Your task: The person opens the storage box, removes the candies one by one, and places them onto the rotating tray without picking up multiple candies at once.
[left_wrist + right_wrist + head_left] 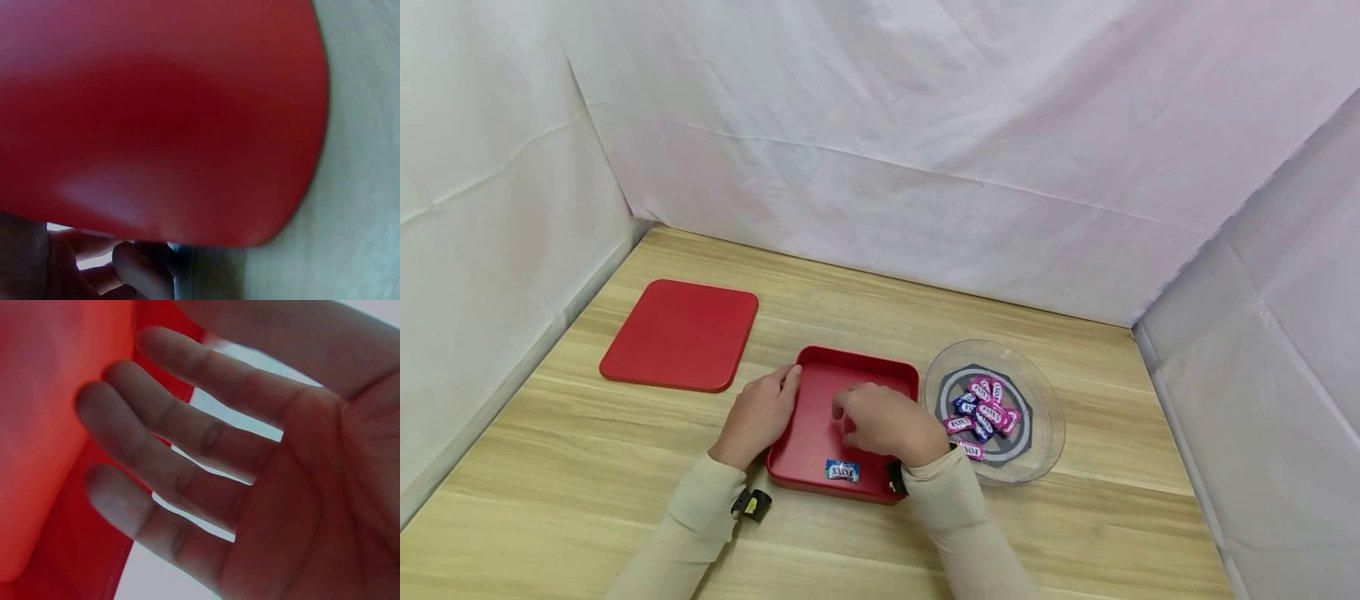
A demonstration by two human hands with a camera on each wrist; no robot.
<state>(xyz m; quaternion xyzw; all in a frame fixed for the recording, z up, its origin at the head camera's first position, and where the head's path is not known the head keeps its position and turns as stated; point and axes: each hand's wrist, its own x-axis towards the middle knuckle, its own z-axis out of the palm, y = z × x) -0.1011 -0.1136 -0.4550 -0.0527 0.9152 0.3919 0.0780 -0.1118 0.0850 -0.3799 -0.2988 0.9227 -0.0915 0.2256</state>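
Observation:
My left hand (pixel 762 414) holds the left wall of a shallow red square box (pixel 808 400), its thumb at the rim. In the left wrist view, the box's outer side (pixel 187 125) fills most of the picture and hides part of the fingers (pixel 144 269). Over the box's right half is my right hand (pixel 887 423), its fingers (pixel 187 419) loosely bent and apart, with nothing visible between them. A blue wrapped candy (pixel 842 471) lies on the box floor near the front wall, below the right hand.
Right of the box stands a clear round bowl (pixel 1047 417) with several pink candies (pixel 992 414) and dark blue candies (pixel 966 403). A flat red lid (pixel 683 335) lies on the wooden table (pixel 565 467) at the back left. White cloth walls (pixel 880 200) enclose the back and sides.

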